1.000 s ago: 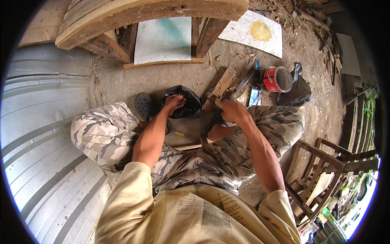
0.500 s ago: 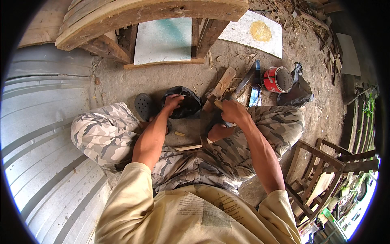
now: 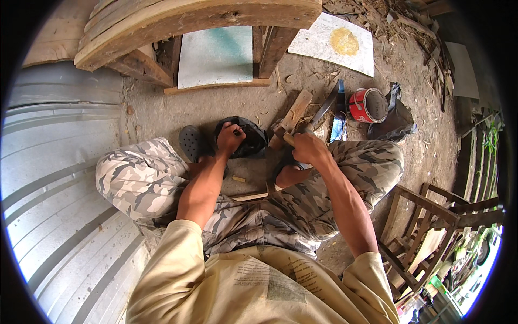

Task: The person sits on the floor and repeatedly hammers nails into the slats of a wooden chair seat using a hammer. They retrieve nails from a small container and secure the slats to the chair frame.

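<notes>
My left hand (image 3: 230, 138) is closed in a fist at the left rim of a black plastic bag (image 3: 253, 141) standing open on the ground between my feet. A small dark bit shows at its fingers; I cannot make out what it is. My right hand (image 3: 309, 148) is wrapped round a light wooden handle (image 3: 289, 139); the rest of that tool is hard to make out. Just beyond the right hand lies a wooden block (image 3: 297, 110). A long curved blade (image 3: 325, 105) and a blue strip-like thing (image 3: 340, 105) lie beside it.
A red can (image 3: 368, 105) stands at the right before another black bag (image 3: 393, 121). Ahead is a curved wooden furniture frame (image 3: 199, 24); a white board (image 3: 334, 46) lies beyond. Corrugated metal sheet (image 3: 59, 178) borders the left. A wooden frame (image 3: 426, 221) stands at the right.
My left hand has drawn slightly back from the bag's opening and turned, its fingers now curled into a fist. The right hand keeps its hold on the wooden handle, nearly still.
</notes>
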Motion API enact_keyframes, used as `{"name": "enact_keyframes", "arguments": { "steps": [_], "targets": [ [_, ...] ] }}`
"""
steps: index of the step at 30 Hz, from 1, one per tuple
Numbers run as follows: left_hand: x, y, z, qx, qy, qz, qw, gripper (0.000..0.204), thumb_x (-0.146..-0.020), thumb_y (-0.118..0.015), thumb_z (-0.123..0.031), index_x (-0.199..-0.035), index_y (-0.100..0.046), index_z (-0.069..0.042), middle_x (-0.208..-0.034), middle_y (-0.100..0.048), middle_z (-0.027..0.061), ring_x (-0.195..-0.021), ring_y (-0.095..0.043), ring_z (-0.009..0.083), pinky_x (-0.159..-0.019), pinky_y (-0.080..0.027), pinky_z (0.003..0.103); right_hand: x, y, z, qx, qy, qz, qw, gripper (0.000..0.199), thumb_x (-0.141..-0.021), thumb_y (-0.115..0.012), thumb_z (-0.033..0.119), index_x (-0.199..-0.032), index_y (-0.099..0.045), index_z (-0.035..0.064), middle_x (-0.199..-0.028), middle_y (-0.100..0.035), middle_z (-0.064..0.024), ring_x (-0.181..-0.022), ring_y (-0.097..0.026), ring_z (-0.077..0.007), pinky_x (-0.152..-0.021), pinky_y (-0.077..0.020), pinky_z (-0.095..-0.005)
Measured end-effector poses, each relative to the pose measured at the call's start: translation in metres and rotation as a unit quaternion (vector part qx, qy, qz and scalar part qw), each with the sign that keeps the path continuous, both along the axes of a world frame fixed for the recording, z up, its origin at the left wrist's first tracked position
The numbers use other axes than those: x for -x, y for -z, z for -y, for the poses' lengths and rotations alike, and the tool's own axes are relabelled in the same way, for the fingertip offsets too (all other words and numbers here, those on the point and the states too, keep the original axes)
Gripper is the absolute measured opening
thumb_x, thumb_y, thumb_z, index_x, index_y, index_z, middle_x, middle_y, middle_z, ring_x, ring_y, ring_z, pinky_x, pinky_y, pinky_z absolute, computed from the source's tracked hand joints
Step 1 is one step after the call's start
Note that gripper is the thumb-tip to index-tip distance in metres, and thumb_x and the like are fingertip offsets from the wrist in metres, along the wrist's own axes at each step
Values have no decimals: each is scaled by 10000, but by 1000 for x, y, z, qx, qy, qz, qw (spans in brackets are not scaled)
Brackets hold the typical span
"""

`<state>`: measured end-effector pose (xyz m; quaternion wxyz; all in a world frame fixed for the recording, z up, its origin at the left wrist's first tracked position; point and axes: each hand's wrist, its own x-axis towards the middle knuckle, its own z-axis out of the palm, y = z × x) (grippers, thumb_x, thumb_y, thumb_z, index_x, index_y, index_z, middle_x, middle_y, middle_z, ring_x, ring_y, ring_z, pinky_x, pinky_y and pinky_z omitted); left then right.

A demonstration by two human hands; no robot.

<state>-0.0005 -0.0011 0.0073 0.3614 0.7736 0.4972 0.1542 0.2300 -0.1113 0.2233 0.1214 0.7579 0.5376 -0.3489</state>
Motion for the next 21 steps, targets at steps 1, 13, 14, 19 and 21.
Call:
{"name": "enact_keyframes", "arguments": {
  "steps": [1, 13, 14, 19, 21],
  "targets": [
    [-3, 0, 2, -25, -12, -6, 1000, 188, -709, -747, -237, -838, -660, -131, -896, -621, 85, -978, -601, 322, -829, -491, 424, -2, 2, 0, 10, 0, 4, 1000, 211, -709, -654, 107, -892, -744, 47, -900, -719, -173, -884, -702, -325, -744, -559, -415],
    [-3, -5, -2, 91, 23, -17, 995, 164, -746, -688, -217, -861, -617, -124, -837, -695, 83, -846, -667, 337, -725, -516, 432, -1, 5, 3, -3, -1, -4, 1000, 219, -716, -649, 102, -904, -746, 43, -896, -717, -179, -884, -701, -333, -737, -559, -421],
    [-3, -5, -1, 93, 16, -15, 995, 167, -753, -688, -216, -876, -616, -128, -843, -696, 80, -856, -668, 334, -726, -516, 431, -1, 7, 4, -6, -2, -4, 1000, 221, -716, -650, 103, -906, -745, 42, -898, -717, -180, -885, -701, -333, -735, -560, -421],
    [-4, -11, 1, 95, -3, -20, 995, 185, -783, -690, -207, -936, -611, -140, -861, -702, 66, -871, -676, 326, -731, -516, 439, -3, 8, 5, -5, 4, -9, 1000, 222, -711, -651, 106, -902, -741, 35, -904, -715, -180, -885, -699, -338, -732, -559, -423],
    [-2, -7, 1, 94, 5, -21, 995, 178, -794, -693, -209, -935, -615, -133, -894, -707, 77, -879, -679, 316, -726, -516, 425, -2, -5, 1, -17, -14, -16, 1000, 220, -709, -647, 103, -895, -738, 27, -904, -716, -175, -897, -699, -334, -736, -559, -424]
  ]
}}
